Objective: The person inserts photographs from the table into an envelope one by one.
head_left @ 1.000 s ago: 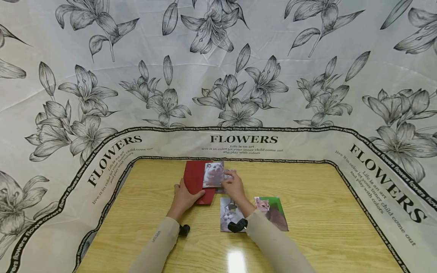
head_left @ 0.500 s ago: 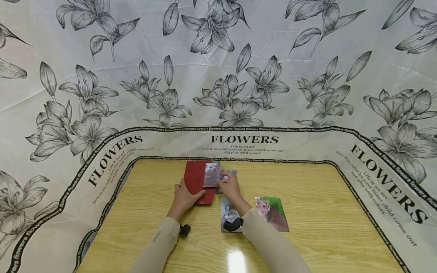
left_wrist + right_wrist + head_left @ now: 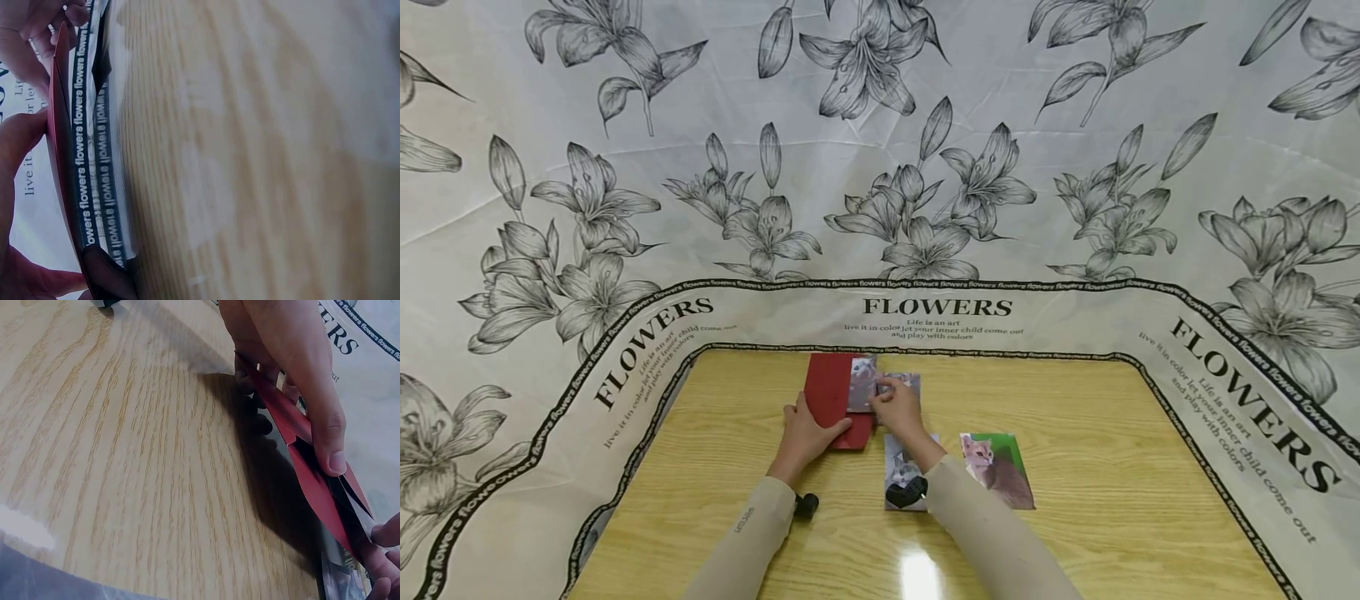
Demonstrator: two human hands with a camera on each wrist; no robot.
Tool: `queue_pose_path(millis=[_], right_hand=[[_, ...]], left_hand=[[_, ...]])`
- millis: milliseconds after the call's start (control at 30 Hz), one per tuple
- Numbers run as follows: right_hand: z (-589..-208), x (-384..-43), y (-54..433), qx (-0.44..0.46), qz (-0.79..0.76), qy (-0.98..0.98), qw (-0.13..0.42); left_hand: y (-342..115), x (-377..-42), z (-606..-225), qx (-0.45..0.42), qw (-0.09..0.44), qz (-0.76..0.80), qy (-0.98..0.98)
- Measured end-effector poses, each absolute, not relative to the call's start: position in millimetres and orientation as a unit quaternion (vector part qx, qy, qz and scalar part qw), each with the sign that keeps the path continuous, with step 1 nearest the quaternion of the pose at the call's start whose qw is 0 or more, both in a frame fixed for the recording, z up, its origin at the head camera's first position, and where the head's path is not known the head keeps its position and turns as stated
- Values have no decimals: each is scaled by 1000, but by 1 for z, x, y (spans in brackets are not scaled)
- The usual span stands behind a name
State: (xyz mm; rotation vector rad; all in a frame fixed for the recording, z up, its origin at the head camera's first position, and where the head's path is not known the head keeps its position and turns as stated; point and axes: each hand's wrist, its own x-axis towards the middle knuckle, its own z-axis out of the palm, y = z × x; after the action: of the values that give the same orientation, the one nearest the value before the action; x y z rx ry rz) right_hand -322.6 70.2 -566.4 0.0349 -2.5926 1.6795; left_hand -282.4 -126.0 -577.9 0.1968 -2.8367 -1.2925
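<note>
Envelope, the red one, is hanging out at the far side of the bench, with the left hand gripping it. Right hand is pinching a small photo that's sitting partway in the opening. Another photo card is lying partly behind that hand; a grey print and a green-backed cat print are lying nearer.

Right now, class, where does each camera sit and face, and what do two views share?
Head: worn on the head, facing forward and down at table and floral cloth; sleeves, left grip and right grip show.
Left wrist: worn there, facing the table, red envelope at picture left; left grip at left edge, part of right grip top left.
Right wrist: worn there, facing the table, red envelope at picture right; left grip upper right, part of right grip lower right.
Both wrist views share red envelope and both grips.
</note>
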Motion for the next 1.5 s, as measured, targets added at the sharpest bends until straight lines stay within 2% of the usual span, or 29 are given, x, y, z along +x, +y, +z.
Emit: queue_pose_path(millis=[567, 1500], right_hand=[[-563, -330, 55, 11, 485, -875, 2], [-561, -332, 37, 26, 439, -898, 12]], left_hand=[[-126, -286, -581, 59, 18, -417, -907], [-127, -286, -580, 46, 24, -416, -908]])
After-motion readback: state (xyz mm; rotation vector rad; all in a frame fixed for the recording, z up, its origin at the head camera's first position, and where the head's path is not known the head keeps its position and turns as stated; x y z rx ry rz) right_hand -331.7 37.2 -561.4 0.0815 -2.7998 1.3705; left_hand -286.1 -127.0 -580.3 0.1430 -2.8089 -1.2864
